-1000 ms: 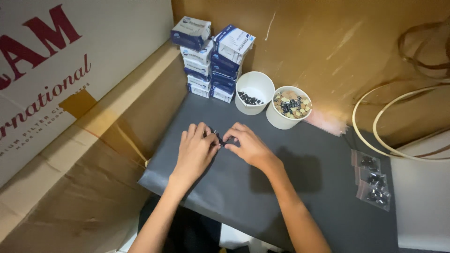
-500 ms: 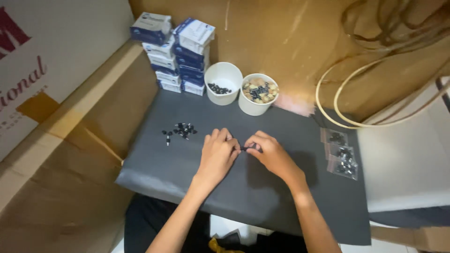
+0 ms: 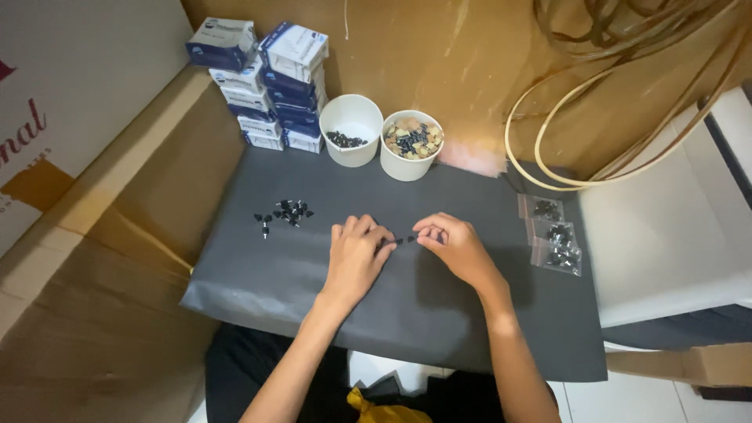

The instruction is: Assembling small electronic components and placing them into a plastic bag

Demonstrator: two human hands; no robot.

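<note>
Behind the grey mat, stacked blue-white boxes.

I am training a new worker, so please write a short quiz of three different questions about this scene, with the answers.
1. True or false: the two cups stand side by side behind the grey mat.
2. Which hand is closer to the loose pile of parts? A) left hand B) right hand
3. Fill in: the small clear bags lie on the mat's ______ side.

Key
1. True.
2. A. The pile lies to the left of both hands.
3. Right, beyond the right hand.
</note>
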